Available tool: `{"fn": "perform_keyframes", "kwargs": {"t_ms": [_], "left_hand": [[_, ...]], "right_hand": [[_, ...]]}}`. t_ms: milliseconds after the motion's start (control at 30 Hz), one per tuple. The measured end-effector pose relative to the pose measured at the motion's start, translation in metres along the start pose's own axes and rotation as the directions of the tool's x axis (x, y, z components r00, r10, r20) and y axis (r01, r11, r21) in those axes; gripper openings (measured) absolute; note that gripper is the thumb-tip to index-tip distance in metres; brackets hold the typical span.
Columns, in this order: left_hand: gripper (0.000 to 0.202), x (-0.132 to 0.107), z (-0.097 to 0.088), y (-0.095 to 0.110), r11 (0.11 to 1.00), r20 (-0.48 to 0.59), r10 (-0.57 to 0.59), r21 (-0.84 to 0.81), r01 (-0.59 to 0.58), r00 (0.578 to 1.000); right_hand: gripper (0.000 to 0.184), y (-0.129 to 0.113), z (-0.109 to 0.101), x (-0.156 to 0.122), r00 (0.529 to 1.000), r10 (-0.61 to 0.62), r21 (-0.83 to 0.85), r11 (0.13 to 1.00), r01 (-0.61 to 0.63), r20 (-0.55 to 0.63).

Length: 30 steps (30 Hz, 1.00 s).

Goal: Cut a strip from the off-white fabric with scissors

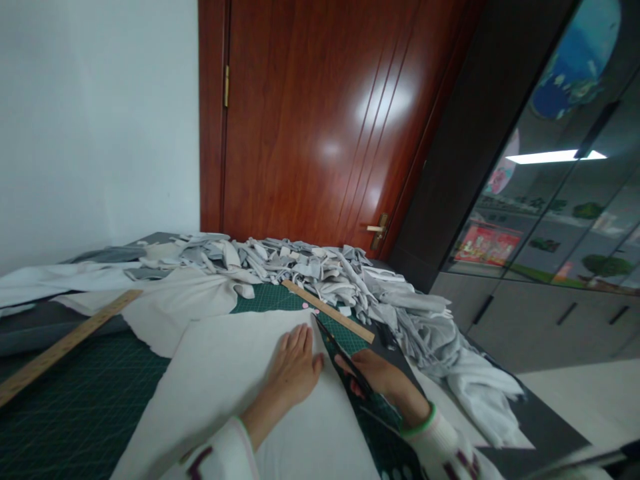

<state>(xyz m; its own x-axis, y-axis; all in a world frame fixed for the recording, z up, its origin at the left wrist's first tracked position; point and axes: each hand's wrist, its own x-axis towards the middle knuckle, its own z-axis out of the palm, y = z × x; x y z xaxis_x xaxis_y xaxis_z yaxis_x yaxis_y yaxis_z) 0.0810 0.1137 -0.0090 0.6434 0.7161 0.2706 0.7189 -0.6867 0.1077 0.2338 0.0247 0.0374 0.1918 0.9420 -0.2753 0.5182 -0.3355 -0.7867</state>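
Observation:
A large piece of white fabric (220, 373) lies flat across the middle of the table. My left hand (295, 367) rests on it with the palm down and fingers stretched out, close to its right edge. Just to the right, my right hand (375, 373) is wrapped round the handles of black scissors (340, 348). The scissor blades point away from me, and their tips meet the fabric's far right corner. Part of the handles is hidden by my fingers.
Beneath lies a green cutting mat (115, 380). One wooden ruler (70, 343) is on the left, another wooden ruler (327, 310) beyond the scissors. Heaped grey and white fabric scraps (320, 270) line the table's far side. A brown door (320, 120) and a cabinet (540, 320) stand behind.

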Motion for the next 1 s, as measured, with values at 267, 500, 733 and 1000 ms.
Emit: {"fn": "perform_keyframes", "kwargs": {"t_ms": [267, 500, 733, 1000], "left_hand": [[0.059, 0.000, -0.001, -0.001, 1.000, 0.010, 0.001, 0.020, -0.002, 1.000], [0.057, 0.000, -0.002, 0.000, 1.000, 0.004, -0.004, 0.019, 0.004, 1.000], [0.059, 0.000, -0.002, -0.001, 1.000, 0.020, -0.009, 0.027, 0.009, 1.000], [0.059, 0.000, -0.002, 0.000, 1.000, 0.027, -0.008, 0.021, 0.007, 1.000]], "right_hand": [[0.041, -0.001, 0.007, -0.002, 0.997, -0.034, -0.049, 0.998, 0.031, -0.068], [0.044, 0.007, 0.011, 0.006, 0.994, -0.057, -0.132, 0.990, 0.044, -0.096], [0.042, 0.005, 0.014, 0.006, 0.993, -0.047, -0.139, 0.990, 0.032, -0.111], [0.037, 0.004, 0.011, 0.001, 0.991, -0.042, -0.141, 0.990, 0.024, -0.124]]}}
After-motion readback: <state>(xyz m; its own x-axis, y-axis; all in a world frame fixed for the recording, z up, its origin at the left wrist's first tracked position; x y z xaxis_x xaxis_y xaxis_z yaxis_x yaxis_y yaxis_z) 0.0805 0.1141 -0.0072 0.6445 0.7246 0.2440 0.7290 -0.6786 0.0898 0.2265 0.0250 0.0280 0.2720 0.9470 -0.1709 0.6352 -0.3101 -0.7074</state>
